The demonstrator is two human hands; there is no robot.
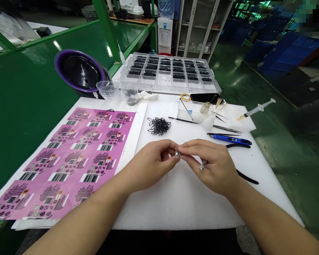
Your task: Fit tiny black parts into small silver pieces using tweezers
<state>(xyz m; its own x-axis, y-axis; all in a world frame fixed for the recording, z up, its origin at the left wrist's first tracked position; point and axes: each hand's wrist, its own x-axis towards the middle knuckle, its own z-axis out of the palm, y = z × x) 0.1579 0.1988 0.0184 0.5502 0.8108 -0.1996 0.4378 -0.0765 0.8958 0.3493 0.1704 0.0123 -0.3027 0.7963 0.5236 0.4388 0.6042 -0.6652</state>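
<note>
My left hand (151, 164) pinches a shiny piece (178, 154); my right hand (218, 163), gripping a rod (203, 165), should steady that piece lightly.

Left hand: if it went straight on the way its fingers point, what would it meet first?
The left hand would likely meet the right hand first, whose fingertips are right by the small shiny piece; exact depth is unclear.

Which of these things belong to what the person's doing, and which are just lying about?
In use, it seems:
small shiny piece, held by the left hand
silvery rod, in the right hand
perhaps the black pile just beyond

Lying about, apparently:
syringe
blue pen-like tool
yellow tape roll
pink printed sheet
</note>
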